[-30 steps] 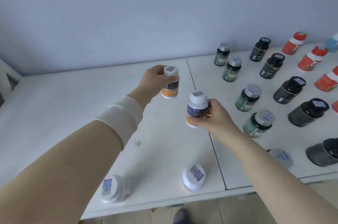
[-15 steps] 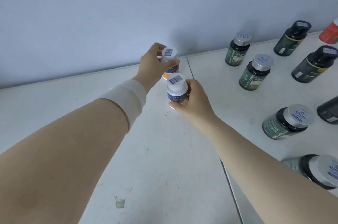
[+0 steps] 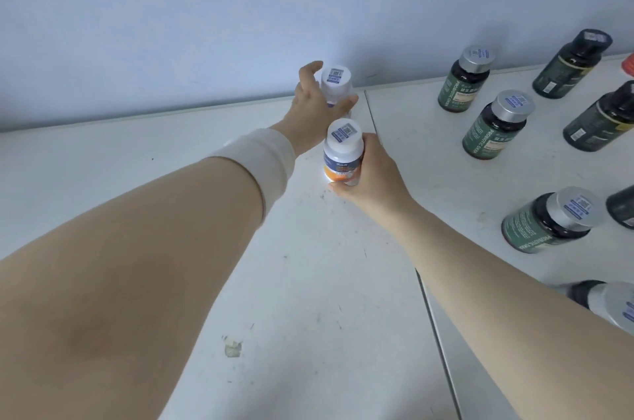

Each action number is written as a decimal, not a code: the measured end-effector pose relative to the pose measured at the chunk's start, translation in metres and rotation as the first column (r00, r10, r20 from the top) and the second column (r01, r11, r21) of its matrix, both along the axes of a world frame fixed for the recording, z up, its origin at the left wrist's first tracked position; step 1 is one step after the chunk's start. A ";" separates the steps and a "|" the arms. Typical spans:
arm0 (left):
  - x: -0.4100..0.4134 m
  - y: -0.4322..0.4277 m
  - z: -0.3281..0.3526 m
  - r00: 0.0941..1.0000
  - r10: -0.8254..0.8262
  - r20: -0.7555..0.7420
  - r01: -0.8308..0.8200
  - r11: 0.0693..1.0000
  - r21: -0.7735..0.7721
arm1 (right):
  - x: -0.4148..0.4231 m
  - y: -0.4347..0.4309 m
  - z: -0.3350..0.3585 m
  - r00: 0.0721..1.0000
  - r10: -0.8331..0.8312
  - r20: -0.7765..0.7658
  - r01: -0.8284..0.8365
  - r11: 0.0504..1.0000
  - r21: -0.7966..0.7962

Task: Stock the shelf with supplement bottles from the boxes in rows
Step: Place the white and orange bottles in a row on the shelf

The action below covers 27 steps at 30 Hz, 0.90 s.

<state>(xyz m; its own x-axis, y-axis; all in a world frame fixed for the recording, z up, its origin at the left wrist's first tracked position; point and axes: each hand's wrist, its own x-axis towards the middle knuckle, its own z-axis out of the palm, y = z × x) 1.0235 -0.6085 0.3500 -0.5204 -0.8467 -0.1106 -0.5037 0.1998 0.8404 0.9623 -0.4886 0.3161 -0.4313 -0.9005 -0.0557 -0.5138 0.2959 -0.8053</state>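
We see the pale blue wall point(image 3: 206, 7) filling the upper half of the view, and below it the white shelf point(image 3: 326, 282), scuffed and split by a seam that runs from the wall toward the lower right. Both bare forearms reach across the shelf toward the wall; the left one wears a cream wrist band point(image 3: 260, 158). On the shelf panel to the right of the seam stand the green probiotic bottles with silver caps: one near the wall point(image 3: 463, 83), one just in front of it point(image 3: 494, 126), a third nearer us point(image 3: 545, 220), and a fourth at the lower right edge point(image 3: 610, 303), blurred and partly hidden behind the right forearm. Further right stand dark bottles with black caps point(image 3: 569, 66), set in a line of their own and cut off by the frame edge. The left hand point(image 3: 315, 107) has its grip clamped on a white-capped bottle point(image 3: 334, 81) close to the wall and just left of the seam; we cannot tell whether its base touches the shelf, since the hand hides it. The right hand point(image 3: 374, 175) has its grip closed around a second white-capped bottle with a blue and orange label point(image 3: 343, 155), held upright just in front of the first one, its base at or just above the shelf surface. A small scrap of torn tape point(image 3: 233, 349) lies on the shelf nearer us.
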 end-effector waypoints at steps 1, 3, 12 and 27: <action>0.005 0.002 0.002 0.999 0.007 0.036 -0.006 1.000 -0.031 | -0.001 0.002 0.002 1.000 0.001 -0.020 -0.001 1.000 0.015; 0.021 0.004 0.011 0.989 0.038 0.144 -0.017 0.989 -0.145 | -0.002 0.009 0.010 0.998 -0.007 -0.070 0.009 1.000 0.027; 0.133 0.072 0.096 0.758 0.257 0.600 0.196 0.787 -0.585 | 0.030 0.081 0.104 0.929 0.081 -0.360 -0.071 0.997 0.042; 0.390 0.311 0.125 0.395 0.477 0.785 0.094 0.829 -0.551 | 0.274 0.204 0.154 0.535 0.477 -0.697 -0.404 0.869 0.285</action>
